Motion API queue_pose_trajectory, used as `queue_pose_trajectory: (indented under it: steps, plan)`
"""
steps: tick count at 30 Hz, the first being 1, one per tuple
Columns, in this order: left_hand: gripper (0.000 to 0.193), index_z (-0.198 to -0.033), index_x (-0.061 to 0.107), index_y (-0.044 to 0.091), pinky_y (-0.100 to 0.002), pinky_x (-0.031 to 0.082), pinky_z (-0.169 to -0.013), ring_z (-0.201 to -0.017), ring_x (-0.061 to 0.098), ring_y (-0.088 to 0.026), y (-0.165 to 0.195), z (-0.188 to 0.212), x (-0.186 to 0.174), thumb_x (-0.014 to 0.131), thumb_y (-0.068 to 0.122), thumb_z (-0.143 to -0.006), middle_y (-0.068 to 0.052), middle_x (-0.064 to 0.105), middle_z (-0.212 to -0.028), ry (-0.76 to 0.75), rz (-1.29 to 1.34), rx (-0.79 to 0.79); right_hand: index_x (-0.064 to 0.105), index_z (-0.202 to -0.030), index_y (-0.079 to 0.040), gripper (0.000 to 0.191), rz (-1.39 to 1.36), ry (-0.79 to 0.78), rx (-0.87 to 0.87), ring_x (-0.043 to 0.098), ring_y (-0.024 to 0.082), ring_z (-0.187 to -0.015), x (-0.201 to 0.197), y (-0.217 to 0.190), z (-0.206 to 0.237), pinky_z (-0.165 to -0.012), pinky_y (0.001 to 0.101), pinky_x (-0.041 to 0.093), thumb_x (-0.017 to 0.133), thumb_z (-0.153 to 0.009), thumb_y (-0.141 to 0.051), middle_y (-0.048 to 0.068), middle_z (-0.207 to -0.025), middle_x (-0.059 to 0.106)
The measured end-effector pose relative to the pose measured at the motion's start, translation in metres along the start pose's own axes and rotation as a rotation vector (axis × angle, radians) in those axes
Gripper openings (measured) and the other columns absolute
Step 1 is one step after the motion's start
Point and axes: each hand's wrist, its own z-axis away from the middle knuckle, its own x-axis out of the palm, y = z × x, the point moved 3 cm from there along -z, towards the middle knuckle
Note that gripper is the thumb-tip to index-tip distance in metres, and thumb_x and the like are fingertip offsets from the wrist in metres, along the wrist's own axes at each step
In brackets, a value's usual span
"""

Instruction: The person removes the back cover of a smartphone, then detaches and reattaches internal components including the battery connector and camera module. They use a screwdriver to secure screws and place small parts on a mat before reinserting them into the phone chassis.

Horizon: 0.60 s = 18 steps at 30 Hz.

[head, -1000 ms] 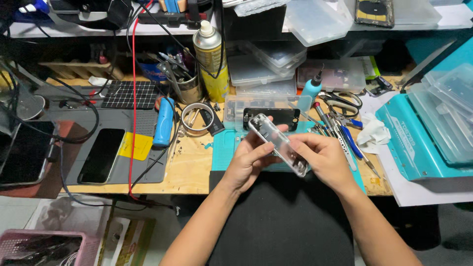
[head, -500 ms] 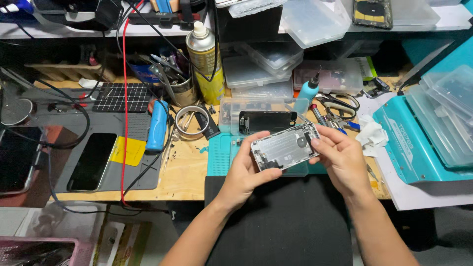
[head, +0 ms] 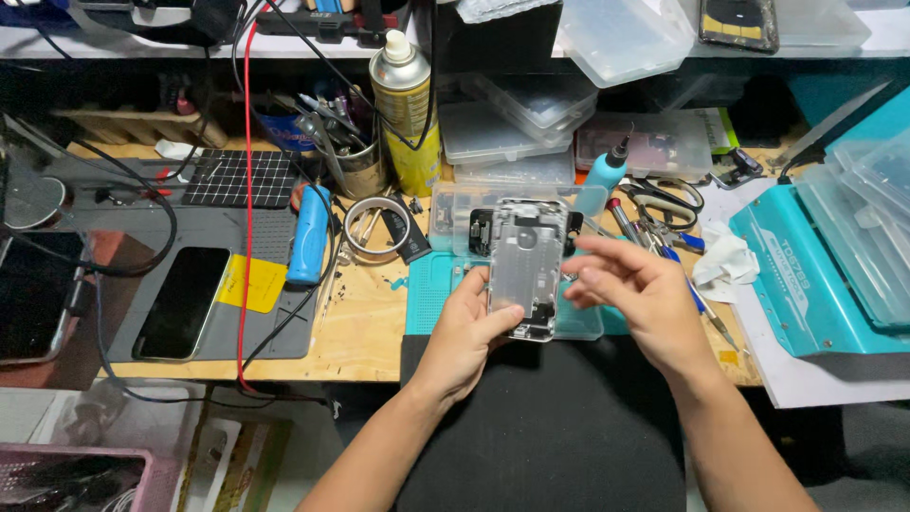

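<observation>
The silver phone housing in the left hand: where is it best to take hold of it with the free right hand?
By its long right edge, coming from the right. The silver phone housing stands upright; the left hand holds its lower left, and the right hand hovers beside that bare edge.

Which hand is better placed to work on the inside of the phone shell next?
Probably the right hand: it hovers open beside the phone shell, fingers free. The left hand has its grip on the shell's lower edge, holding it upright above the teal mat, so it is occupied.
</observation>
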Motion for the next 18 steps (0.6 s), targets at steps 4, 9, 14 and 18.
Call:
queue_pose_trajectory:
  steps: [4,9,14,18]
  plan:
    - [0.043,-0.136,0.047,0.001,-0.031,0.052,-0.094,-0.108,0.065,-0.016,0.001,-0.005,0.004,0.057,-0.008,-0.095,-0.01,0.067,-0.121,0.029,-0.009,0.142,0.07,-0.126,0.002,0.035,0.172,0.01,-0.03,0.072,0.016,-0.083,0.017,0.005,0.01,-0.072,0.0298,0.059,0.07,-0.093,-0.007,0.011,-0.102,0.075]
    - [0.038,-0.136,0.05,-0.001,-0.033,0.05,-0.101,-0.114,0.064,-0.017,0.003,-0.004,0.012,0.054,-0.006,-0.099,-0.011,0.066,-0.126,0.046,-0.128,0.241,0.066,-0.128,-0.002,0.042,0.632,0.119,-0.488,0.071,0.013,-0.087,0.034,-0.022,0.027,-0.075,0.0259,0.059,0.074,-0.086,-0.004,0.009,-0.117,0.067]
    - [0.041,-0.143,0.047,0.0,-0.034,0.054,-0.102,-0.119,0.061,-0.015,0.005,0.003,0.024,0.048,-0.006,-0.103,-0.009,0.061,-0.135,-0.059,-0.141,0.304,0.071,-0.121,-0.007,0.041,0.907,0.055,-0.648,0.067,0.02,-0.083,0.044,-0.043,0.032,-0.071,0.0302,0.055,0.078,-0.081,-0.002,0.012,-0.108,0.064]
    - [0.039,-0.143,0.043,0.001,-0.038,0.062,-0.097,-0.122,0.062,-0.016,0.006,0.006,0.027,0.043,-0.003,-0.104,-0.009,0.058,-0.137,-0.063,-0.167,0.237,0.07,-0.114,-0.006,0.034,0.961,0.021,-0.721,0.067,0.023,-0.09,0.044,-0.047,0.033,-0.076,0.0336,0.055,0.077,-0.081,-0.002,0.01,-0.105,0.065]
